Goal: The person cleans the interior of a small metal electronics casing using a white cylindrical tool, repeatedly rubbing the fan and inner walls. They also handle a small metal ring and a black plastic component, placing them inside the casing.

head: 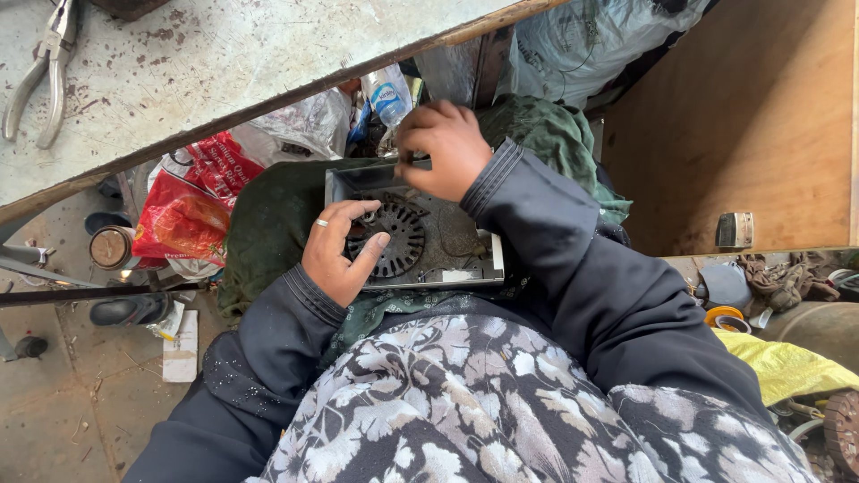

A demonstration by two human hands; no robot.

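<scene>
A grey metal box (465, 255) lies on my lap over green cloth, with a black round fan wheel (403, 237) inside it. My left hand (335, 250), a ring on one finger, rests on the box's left side with its fingers touching the fan wheel. My right hand (445, 148) is at the box's far edge, fingers closed around a small dark part or tool that I cannot make out. Dark sleeves cover both arms.
A worn metal tabletop (179, 63) with pliers (40, 72) on it is at the upper left. Below it sit a red bag (183, 210), a plastic bottle (387, 89) and a sandal (130, 310). A wooden panel (743, 125) stands at right, above yellow cloth (787, 362).
</scene>
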